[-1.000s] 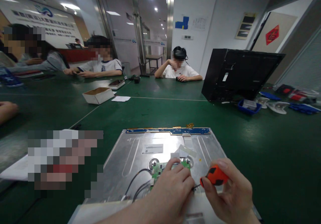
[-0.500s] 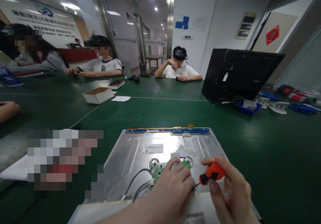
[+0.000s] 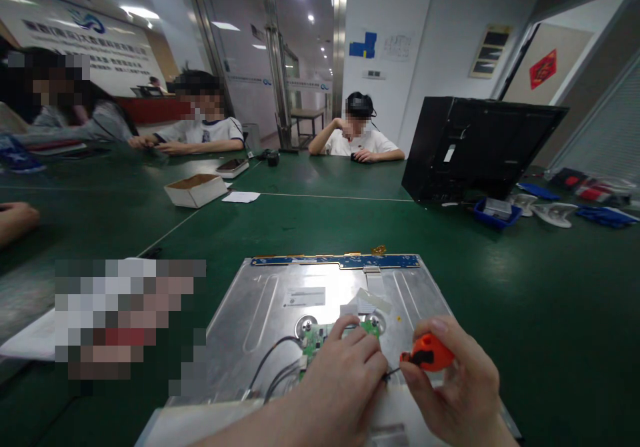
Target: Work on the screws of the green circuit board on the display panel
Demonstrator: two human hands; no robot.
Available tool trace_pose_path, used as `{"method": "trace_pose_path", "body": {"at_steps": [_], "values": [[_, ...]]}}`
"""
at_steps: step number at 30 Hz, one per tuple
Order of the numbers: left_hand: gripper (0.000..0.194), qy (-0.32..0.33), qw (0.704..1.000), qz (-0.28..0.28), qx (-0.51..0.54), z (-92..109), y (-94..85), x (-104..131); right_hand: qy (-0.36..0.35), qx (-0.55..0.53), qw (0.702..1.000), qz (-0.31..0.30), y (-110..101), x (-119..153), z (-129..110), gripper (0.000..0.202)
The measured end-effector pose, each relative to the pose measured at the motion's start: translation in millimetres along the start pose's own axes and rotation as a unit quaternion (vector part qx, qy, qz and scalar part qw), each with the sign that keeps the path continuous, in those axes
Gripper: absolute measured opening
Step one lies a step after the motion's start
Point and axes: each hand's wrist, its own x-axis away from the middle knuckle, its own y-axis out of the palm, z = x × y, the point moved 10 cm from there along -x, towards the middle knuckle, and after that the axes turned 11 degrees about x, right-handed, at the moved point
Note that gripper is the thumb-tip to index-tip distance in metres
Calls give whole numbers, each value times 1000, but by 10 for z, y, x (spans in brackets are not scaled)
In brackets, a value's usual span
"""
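Head view: the green tabletop (image 3: 310, 227) bears a silver metal panel (image 3: 270, 300), lying before the person. A blue circuit strip (image 3: 380, 261) runs along the panel's far edge. The left hand (image 3: 345, 363) partly covers a green circuit board (image 3: 313, 337) on the panel; whether its fingers grip anything cannot be told. The right hand (image 3: 465, 383) has its fingers closed round an orange-and-black screwdriver (image 3: 433, 353), shaft slanting toward the left hand.

Office workroom, company-style logo (image 3: 87, 21) and lettering (image 3: 90, 51), glass doors (image 3: 245, 50), red counter (image 3: 159, 109), big shared green table (image 3: 305, 230)
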Motion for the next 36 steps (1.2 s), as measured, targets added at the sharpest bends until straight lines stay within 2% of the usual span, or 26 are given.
{"method": "trace_pose_path", "body": {"at_steps": [6, 11, 17, 20, 23, 28, 32, 36], "values": [[21, 1, 1000, -5, -6, -21, 19, -2, 16, -16, 997, -69, 83, 278, 161, 48], [21, 4, 1000, 0, -4, -26, 24, 7, 23, -14, 998, -62, 85, 289, 173, 51], [13, -3, 1000, 2, 3, -26, 8, 7, 4, 34, 999, 14, -9, 68, 20, 43], [13, 1, 1000, 0, 3, -26, 10, 5, -37, 45, 998, 3, -4, -137, -139, 32], [14, 1, 1000, -8, -4, -24, 17, 6, -47, 52, 998, -8, -5, -231, -184, 26], [12, -8, 1000, -18, -14, -9, 4, 5, -4, 13, 1000, -2, -18, -26, -27, 34], [14, 1, 999, -23, -29, 4, 12, 1, 21, -30, 998, -55, 60, 173, 80, 44], [17, -6, 999, -23, -21, -45, 51, 1, 23, -14, 998, -57, 36, 238, 122, 49]]}}
